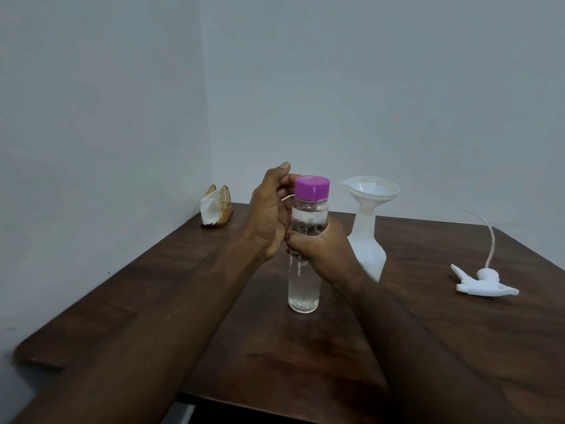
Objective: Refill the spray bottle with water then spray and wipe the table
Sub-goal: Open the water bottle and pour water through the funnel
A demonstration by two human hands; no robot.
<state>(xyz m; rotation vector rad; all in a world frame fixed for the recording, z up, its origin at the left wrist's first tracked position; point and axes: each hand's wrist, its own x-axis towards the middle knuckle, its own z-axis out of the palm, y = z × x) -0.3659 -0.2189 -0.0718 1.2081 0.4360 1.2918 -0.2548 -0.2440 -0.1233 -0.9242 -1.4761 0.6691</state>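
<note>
A clear water bottle point(303, 289) with a purple cap point(312, 187) stands upright on the dark wooden table point(183, 286). My right hand point(321, 249) grips its middle. My left hand point(270, 215) is beside the cap and neck, fingers curled toward the cap, thumb up. Just behind to the right stands the white spray bottle point(368, 246) with a white funnel point(371, 191) set in its open neck. The white trigger spray head point(486, 283) with its thin tube lies on the table at the right.
A gold napkin holder point(217, 206) with white napkins stands at the table's far left corner against the wall. Grey walls close in the table behind and on the left. The table's front edge is near the bottom of the view.
</note>
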